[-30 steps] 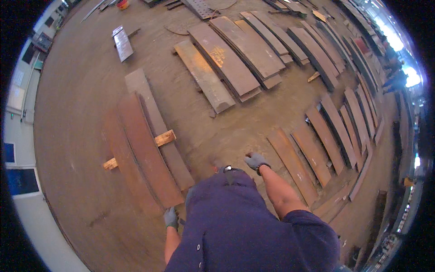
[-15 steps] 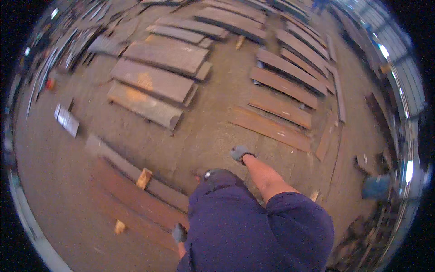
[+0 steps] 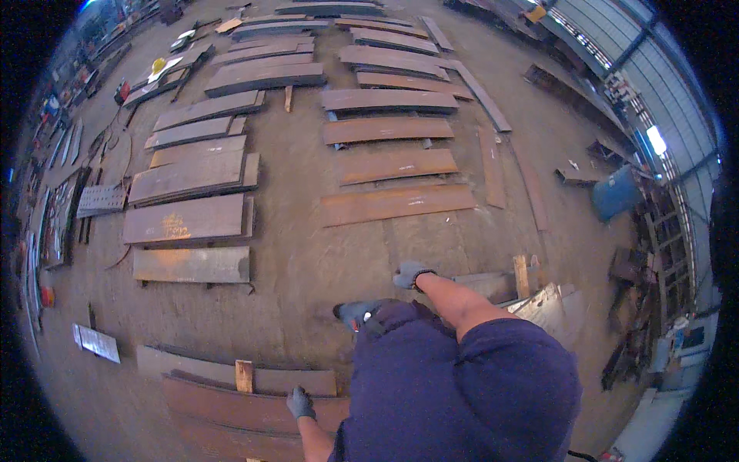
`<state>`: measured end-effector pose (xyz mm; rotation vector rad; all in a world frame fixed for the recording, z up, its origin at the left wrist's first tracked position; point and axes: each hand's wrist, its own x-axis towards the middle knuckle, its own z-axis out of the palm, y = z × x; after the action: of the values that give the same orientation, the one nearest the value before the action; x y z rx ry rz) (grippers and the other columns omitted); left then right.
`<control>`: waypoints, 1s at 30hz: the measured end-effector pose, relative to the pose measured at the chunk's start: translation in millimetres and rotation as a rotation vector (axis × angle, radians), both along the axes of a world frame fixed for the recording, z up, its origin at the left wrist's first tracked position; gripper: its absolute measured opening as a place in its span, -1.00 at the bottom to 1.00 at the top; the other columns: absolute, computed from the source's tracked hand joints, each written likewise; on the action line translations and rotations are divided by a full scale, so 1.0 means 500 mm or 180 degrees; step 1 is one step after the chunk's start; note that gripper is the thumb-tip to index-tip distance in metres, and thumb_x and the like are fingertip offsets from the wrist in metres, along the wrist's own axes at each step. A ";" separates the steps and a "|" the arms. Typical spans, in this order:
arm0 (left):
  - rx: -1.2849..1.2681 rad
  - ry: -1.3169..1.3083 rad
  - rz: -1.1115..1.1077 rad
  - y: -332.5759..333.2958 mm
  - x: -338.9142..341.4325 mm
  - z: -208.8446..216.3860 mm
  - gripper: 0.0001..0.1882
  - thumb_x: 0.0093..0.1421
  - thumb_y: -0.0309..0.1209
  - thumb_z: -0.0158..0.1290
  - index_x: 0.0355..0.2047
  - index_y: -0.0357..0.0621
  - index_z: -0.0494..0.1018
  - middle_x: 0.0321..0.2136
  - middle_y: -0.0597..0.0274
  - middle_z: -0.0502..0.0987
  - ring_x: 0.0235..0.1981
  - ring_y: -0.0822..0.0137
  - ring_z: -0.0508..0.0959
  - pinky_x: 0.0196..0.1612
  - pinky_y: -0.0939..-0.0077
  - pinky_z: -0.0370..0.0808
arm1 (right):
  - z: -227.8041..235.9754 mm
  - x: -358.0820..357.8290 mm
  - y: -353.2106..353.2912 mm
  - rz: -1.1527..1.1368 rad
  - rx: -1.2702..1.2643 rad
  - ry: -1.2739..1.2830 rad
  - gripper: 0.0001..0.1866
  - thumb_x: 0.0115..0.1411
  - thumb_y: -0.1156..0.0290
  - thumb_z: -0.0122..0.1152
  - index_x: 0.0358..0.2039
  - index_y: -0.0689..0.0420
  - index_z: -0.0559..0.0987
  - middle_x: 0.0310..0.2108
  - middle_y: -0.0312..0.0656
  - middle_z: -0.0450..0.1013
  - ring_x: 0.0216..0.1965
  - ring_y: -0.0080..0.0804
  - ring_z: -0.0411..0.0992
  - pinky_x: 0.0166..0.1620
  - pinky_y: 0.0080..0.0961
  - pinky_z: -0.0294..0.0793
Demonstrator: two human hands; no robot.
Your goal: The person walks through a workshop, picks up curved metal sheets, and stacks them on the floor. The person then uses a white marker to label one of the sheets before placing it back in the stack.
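Note:
My right hand (image 3: 410,274), in a grey glove with a dark band at the wrist, hangs ahead of my body over the bare floor. Its fingers are curled in, and nothing shows in them. Lower and to the left, my left hand (image 3: 300,402), also gloved in grey, is above the brown steel plates (image 3: 231,404) on the floor; no contact can be made out. Its fingers look curled, with nothing visible in them. A wooden block (image 3: 244,376) lies across the plates beside that hand. My shoe (image 3: 354,313) shows between the hands.
Rows of flat steel plates lie ahead, one group at left (image 3: 185,217) and one at right (image 3: 396,202), with a floor aisle between. At right are a wooden block (image 3: 522,276), a blue drum (image 3: 616,192) and a metal rack (image 3: 670,246). A shiny plate (image 3: 97,343) lies far left.
The view has turned, so the plate rows now run nearly level and more of the right side shows. My left hand has come forward, and a foot now shows ahead of my body.

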<state>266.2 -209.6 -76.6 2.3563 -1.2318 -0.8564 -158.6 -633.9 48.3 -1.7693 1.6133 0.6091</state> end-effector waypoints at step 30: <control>-0.0255 -0.1205 -0.2124 -0.673 -0.162 0.139 -0.75 0.02 -0.38 0.23 -0.31 -0.10 0.43 -0.45 0.09 0.53 -0.42 0.04 0.57 -0.36 0.17 0.49 | -0.170 -0.385 -0.491 -0.1672 -0.0156 -0.0829 -0.53 0.11 0.08 0.15 -0.07 0.09 0.69 -0.07 0.05 0.62 -0.04 -0.06 0.59 0.05 -0.16 0.53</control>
<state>185.0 -546.4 -7.2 2.1087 -2.2307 -0.5161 -351.3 -879.3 -36.5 -1.3058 1.8110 0.0893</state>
